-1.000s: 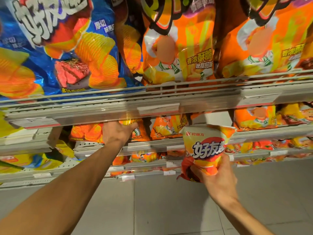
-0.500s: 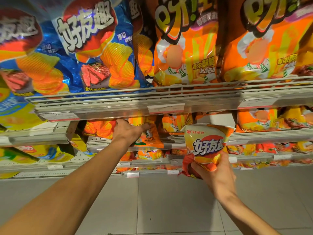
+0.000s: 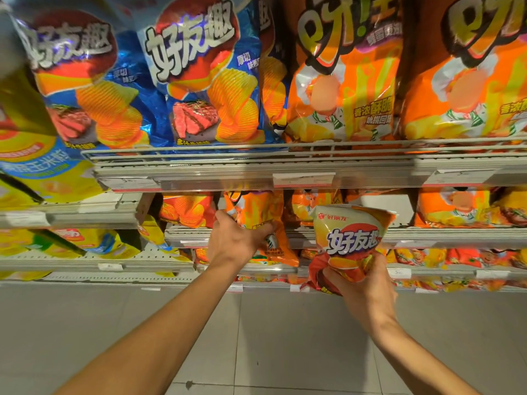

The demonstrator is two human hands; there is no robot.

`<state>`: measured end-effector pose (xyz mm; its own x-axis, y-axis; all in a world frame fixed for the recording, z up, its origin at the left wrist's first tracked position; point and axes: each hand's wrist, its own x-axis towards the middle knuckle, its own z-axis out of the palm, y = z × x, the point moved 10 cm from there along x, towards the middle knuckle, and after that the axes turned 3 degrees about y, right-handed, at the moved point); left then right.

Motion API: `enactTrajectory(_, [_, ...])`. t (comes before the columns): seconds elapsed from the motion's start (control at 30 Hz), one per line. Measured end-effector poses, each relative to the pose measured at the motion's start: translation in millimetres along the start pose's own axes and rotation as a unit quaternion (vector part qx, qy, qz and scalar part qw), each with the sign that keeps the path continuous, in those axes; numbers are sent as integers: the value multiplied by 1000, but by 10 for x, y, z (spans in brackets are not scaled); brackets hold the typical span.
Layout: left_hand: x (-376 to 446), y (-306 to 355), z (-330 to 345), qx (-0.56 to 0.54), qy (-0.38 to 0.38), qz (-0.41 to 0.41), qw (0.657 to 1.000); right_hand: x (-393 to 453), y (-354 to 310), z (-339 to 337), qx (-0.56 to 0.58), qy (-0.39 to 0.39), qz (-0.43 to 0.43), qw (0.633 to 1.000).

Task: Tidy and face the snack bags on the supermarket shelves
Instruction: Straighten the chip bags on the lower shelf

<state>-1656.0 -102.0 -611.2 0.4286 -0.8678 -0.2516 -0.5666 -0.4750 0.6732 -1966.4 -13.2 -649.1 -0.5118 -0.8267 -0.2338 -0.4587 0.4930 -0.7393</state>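
My left hand [image 3: 238, 243] grips an orange snack bag [image 3: 258, 220] at its lower edge; my right hand [image 3: 360, 283] clutches a yellow bag [image 3: 349, 238] beside it; both look light, puffy, crushable.

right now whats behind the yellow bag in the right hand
A white gap in the shelf shows above the yellow bag; a red bag sits beneath it. The rest is covered.
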Motion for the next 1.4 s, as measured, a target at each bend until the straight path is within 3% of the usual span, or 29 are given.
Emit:
enactTrajectory(0.13, [-31,-109,50,-11,-42,-15,999,27,53,9,-2,-2,5,1000])
enactTrajectory(0.37, [-296,-461,-113,-33,13,-11,999,-93,-107,101,-1,-8,-27,1000])
enactTrajectory(0.7, [-449,-1311,-741,-72,111,-16,991,-137,-1072,912,-13,-48,-97,994])
enactTrajectory(0.9, [-433,-1577,-946,-51,115,8,992,50,-1618,1391,-49,9,-119,992])
enactTrajectory(1.23, [-415,-1691,-1010,-72,130,28,989,279,-1540,1951,-87,-28,-107,990])
enactTrajectory(1.4, [-457,-1615,-961,-73,141,33,987,322,-1559,1984,-144,-68,-149,976])
